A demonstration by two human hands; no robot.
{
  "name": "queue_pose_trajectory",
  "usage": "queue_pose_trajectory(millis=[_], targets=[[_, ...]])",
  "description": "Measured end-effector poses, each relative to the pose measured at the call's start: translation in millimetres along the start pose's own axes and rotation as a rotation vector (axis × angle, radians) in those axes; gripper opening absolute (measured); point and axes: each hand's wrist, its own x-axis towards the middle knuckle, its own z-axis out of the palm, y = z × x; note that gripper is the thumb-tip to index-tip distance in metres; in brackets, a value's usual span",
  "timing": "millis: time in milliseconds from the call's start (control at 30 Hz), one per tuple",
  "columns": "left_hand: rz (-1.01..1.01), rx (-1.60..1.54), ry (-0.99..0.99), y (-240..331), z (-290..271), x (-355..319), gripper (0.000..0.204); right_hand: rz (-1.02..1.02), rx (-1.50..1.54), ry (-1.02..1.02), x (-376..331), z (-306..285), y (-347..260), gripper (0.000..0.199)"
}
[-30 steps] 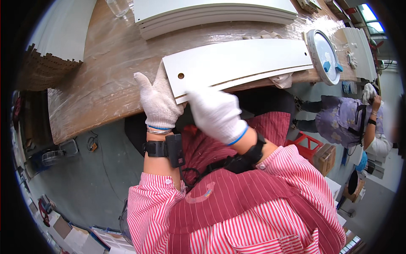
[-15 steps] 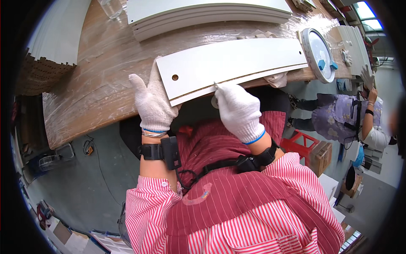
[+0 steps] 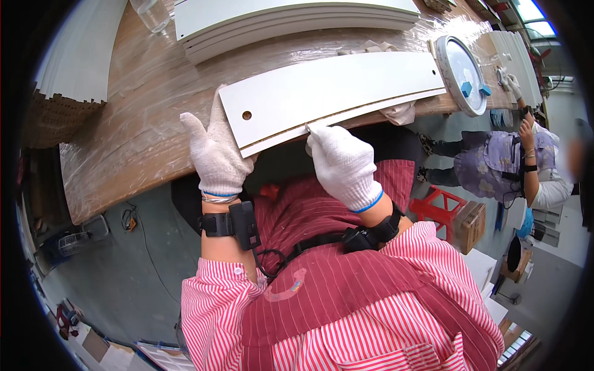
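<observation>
A long white board (image 3: 328, 86) lies slanted along the table's near edge, with a hole near each end and a narrow groove along its near side. My left hand (image 3: 216, 154), in a white knit glove, holds its left end. The thumb sticks out to the side; most fingers are hidden beneath the board. At the groove, left of the board's middle, my gloved right hand (image 3: 345, 166) is closed in a pinch. A tiny tip shows at its fingertips, too small to name.
Behind lies a stack of white boards (image 3: 297, 31) on the film-covered table (image 3: 142, 123). More boards (image 3: 77, 68) stand at the left, near a clear cup (image 3: 150, 15). A round white lid (image 3: 461, 74) with blue blocks sits right. A co-worker (image 3: 489, 164) stands beyond a red stool (image 3: 436, 204).
The board and both my hands appear slightly farther left, along with the whole view. My right hand stays at nearly the same spot on the groove. The co-worker's arms have shifted toward the boards there.
</observation>
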Motion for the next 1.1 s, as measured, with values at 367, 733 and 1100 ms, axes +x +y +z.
queue_pose_trajectory(millis=[367, 733, 1100], targets=[[-0.012, -0.004, -0.077, -3, -6, 6, 0.103, -0.048, 0.056, 0.173, 13, 2, 7, 0.022], [0.030, 0.355, 0.028, 3, -7, -1, 0.070, -0.069, 0.082, 0.154, 36, 9, 27, 0.011], [0.037, 0.561, 0.314, -3, 8, 2, 0.064, 0.409, -0.323, 0.483, 39, -93, 255, 0.012]])
